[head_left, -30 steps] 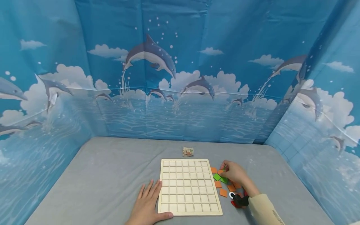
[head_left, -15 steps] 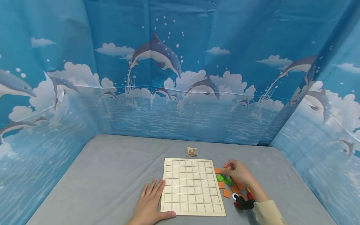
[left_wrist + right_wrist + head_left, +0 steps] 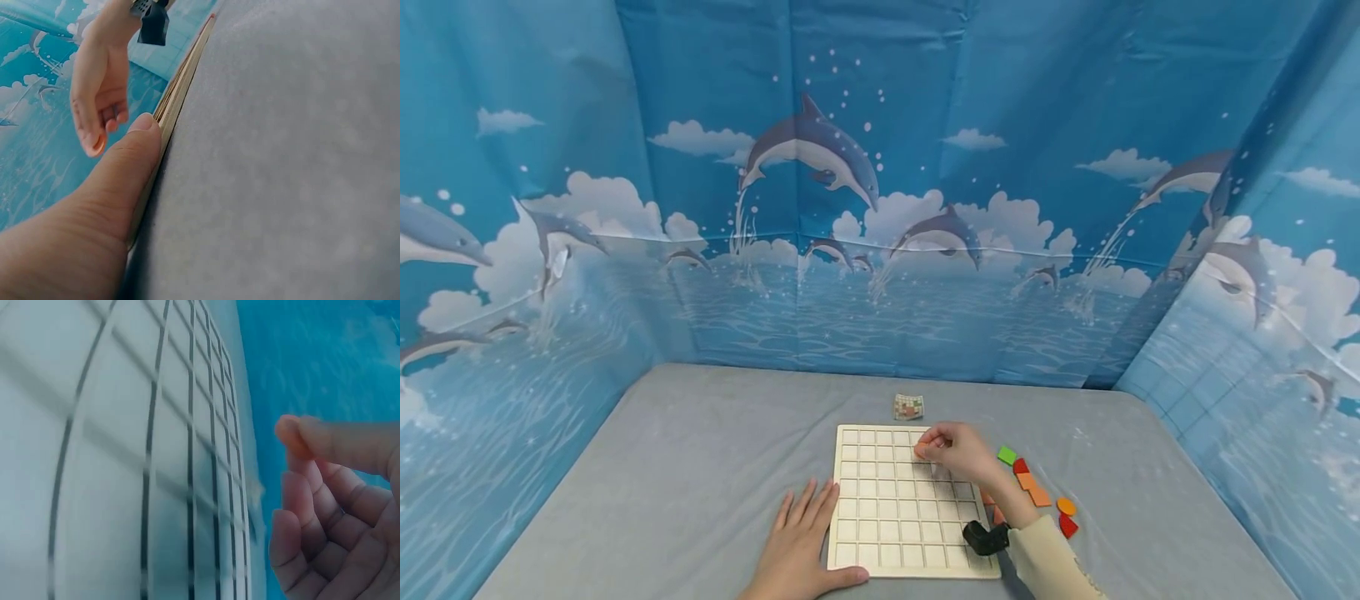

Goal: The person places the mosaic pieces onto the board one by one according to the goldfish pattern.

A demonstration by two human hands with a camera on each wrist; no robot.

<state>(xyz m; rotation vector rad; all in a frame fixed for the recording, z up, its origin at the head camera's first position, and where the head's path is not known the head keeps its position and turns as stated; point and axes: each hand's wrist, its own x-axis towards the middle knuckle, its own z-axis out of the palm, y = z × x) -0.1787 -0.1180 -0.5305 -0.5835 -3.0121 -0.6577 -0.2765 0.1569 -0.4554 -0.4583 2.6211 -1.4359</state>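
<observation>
A pale wooden grid board [image 3: 876,504] lies on the grey-covered table. My left hand [image 3: 801,537] rests along its left side, fingers spread and straight, the thumb at the near-left corner. In the left wrist view the thumb [image 3: 134,147] lies against the board's edge. Over the far right part of the grid, my right hand [image 3: 961,452] pinches a small orange tile [image 3: 921,451] between thumb and fingertips. Only the rim of that tile [image 3: 98,147] shows in the left wrist view, most of it covered by the fingers.
Right of the board lie loose pieces: a green tile [image 3: 1007,455], several orange tiles [image 3: 1039,497], an orange disc [image 3: 1066,506] and red pieces [image 3: 1068,526]. The right forearm hides some. A small patterned card [image 3: 908,407] lies beyond the board. Dolphin-print curtains [image 3: 850,333] enclose the table.
My right hand has moved left from the loose pieces to above the board, carrying an orange tile. My left hand stays at the board's left edge.
</observation>
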